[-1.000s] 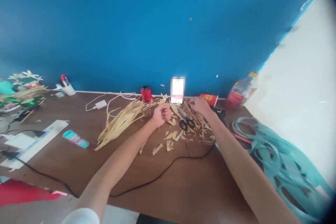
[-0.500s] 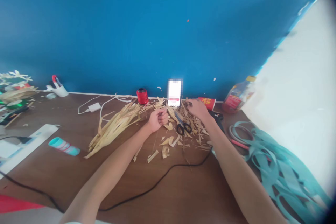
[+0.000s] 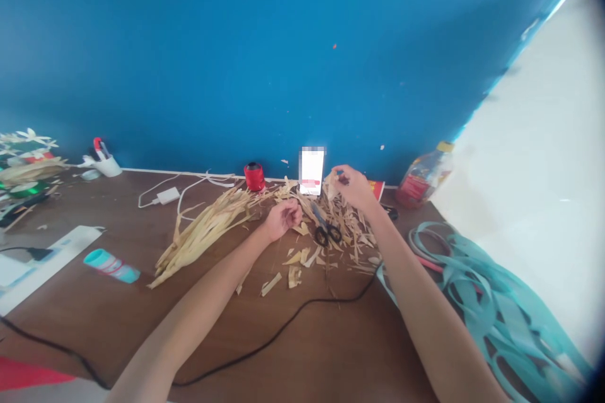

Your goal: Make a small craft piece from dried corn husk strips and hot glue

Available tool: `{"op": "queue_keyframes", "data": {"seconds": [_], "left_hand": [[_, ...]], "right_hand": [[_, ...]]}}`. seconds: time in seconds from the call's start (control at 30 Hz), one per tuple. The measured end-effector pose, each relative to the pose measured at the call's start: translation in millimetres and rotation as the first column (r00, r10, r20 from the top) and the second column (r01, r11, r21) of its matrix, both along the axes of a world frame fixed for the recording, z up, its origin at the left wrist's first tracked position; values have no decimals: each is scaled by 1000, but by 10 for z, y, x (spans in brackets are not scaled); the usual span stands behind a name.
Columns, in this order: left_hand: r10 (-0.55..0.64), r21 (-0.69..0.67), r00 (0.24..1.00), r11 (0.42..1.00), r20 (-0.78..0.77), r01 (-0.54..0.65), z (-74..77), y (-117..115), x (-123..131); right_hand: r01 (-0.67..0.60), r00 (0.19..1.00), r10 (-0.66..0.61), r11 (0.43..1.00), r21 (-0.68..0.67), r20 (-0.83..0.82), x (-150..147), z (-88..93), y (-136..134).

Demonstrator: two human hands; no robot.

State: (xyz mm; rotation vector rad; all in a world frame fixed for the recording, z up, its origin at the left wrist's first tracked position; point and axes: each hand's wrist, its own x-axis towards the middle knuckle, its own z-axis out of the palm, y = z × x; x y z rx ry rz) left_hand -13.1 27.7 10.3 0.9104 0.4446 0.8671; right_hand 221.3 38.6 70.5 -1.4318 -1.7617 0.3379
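My left hand (image 3: 283,219) is closed, its fingers curled inward above the near edge of a heap of dry husk scraps (image 3: 352,220); whatever they hold is too small to make out. Over the back of that heap, my right hand (image 3: 355,187) pinches a pale piece of dried corn husk (image 3: 333,184) at its fingertips. Between the hands, black-handled scissors (image 3: 327,233) lie on the scraps with the blades pointing away. A bundle of long dried corn husks (image 3: 201,233) rests left of my left hand. A lit phone (image 3: 311,170) stands upright against the wall behind.
A red spool (image 3: 254,177) stands by the blue wall. At right are a bottle (image 3: 423,176) and tangled teal ribbon (image 3: 491,296). A black cable (image 3: 265,343) crosses the table's front. To the left lie a teal roll (image 3: 112,266), white charger (image 3: 166,195) and power strip (image 3: 59,261).
My right hand has lifted slightly and moved left from the heap, with a pale husk piece now showing at its fingertips. My left hand stays nearly in place, its fingers turned slightly.
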Motion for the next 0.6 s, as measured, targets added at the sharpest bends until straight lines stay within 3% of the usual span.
{"op": "queue_keyframes", "data": {"seconds": [0.17, 0.43, 0.6], "left_hand": [[89, 74, 996, 993, -19, -87, -30, -14, 3], [121, 97, 990, 989, -70, -114, -42, -10, 45], [184, 56, 970, 983, -161, -177, -33, -8, 71]], "right_hand": [[-55, 997, 51, 996, -71, -59, -51, -27, -28], [-171, 940, 78, 949, -265, -331, -97, -100, -19], [-185, 946, 88, 935, -301, -311, -103, -92, -56]]}}
